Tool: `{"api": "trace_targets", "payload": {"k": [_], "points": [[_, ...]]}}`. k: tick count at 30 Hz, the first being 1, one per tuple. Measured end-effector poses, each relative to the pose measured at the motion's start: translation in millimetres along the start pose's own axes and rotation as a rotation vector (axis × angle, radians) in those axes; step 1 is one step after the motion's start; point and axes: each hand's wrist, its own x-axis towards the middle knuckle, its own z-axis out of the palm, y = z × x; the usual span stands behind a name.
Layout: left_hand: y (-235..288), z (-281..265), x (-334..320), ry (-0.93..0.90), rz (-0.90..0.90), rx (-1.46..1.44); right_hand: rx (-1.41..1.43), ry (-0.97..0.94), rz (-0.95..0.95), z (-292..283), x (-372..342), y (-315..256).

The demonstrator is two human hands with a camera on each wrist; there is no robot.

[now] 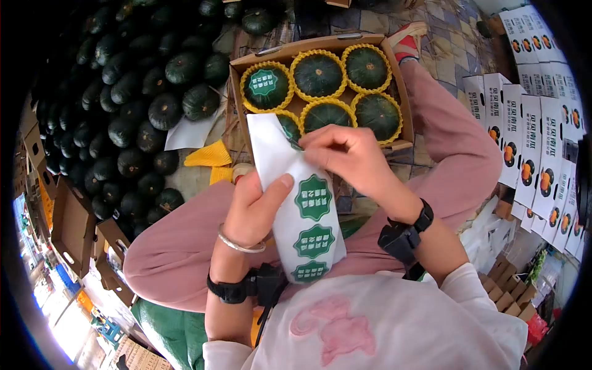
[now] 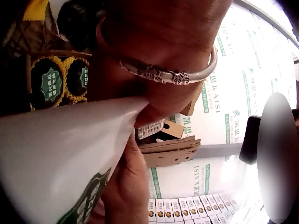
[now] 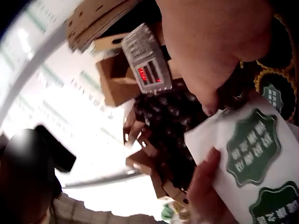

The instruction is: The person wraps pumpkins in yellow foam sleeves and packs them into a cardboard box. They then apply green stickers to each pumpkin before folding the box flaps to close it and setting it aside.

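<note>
My left hand [image 1: 251,206] grips a white strip of green labels [image 1: 315,196], its thumb lying across the strip's face. The strip hangs down over my lap, with several scalloped green stickers in a row. My right hand [image 1: 348,157] pinches at the strip's upper part, thumb and fingers bent close together. In the right wrist view, those fingertips meet the edge just above a green sticker [image 3: 253,147]. Beyond the hands is an open cardboard box [image 1: 404,80] of dark green squashes in yellow foam nets. The upper-left squash [image 1: 267,86] bears a green sticker; the strip partly hides the lower-left one.
A large heap of loose squashes [image 1: 148,111] lies to the left. Yellow foam nets [image 1: 209,157] are on the floor beside the box. White printed cartons [image 1: 530,148] stand at the right. A scale with red digits [image 3: 148,70] shows in the right wrist view.
</note>
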Motion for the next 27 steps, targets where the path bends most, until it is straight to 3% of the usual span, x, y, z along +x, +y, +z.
{"api": "trace_targets", "payload": {"k": [1,3,5,9,10,11,13,14,15,17,20,23,24,25,27], "points": [[1.1,-0.6,0.3,0.065,-0.010,-0.054,0.130,0.027,0.178,-4.4,3.2,2.4],[5.0,-1.6,1.4,0.200,-0.033,-0.165,0.477,0.184,0.296,-23.6,25.6,22.6],[5.5,-6.9,7.2,0.271,-0.024,-0.298,0.396,0.224,0.187,-35.5,49.8,18.8],[1.0,-16.2,14.8,0.339,-0.013,-0.328,-0.007,-0.315,-0.002,2.4,47.8,-12.4],[1.7,-18.4,16.6,0.338,-0.020,-0.317,-0.115,-0.306,-0.153,13.0,45.4,2.7],[3.3,-19.2,17.2,0.337,-0.033,-0.295,-0.247,-0.246,-0.238,17.8,44.1,6.1],[4.3,-19.0,14.9,0.340,-0.064,-0.258,0.171,-0.146,0.152,21.9,44.6,21.2],[1.6,-20.0,15.5,0.318,-0.052,-0.245,0.205,-0.038,0.220,18.0,45.6,23.3],[0.1,-19.9,15.7,0.337,-0.049,-0.241,0.489,0.065,0.272,12.9,48.2,35.4],[-1.7,-17.0,16.8,0.362,-0.042,-0.233,0.616,0.300,0.358,-6.4,59.0,25.9],[0.0,-16.8,18.1,0.339,-0.049,-0.294,-0.203,0.413,-0.079,-46.2,89.5,38.1],[-0.4,-17.0,18.8,0.331,-0.065,-0.241,-0.924,0.309,-0.800,-62.6,133.3,63.7],[-0.8,-15.6,17.0,0.359,-0.044,-0.216,-0.961,0.086,-0.835,-69.7,139.2,82.2],[-0.1,-15.0,14.9,0.384,-0.018,-0.187,-1.119,0.025,-0.852,-69.6,136.6,87.6],[2.5,-19.2,18.9,0.410,0.021,-0.199,-1.028,-0.080,-0.809,-72.3,124.7,77.0]]}}
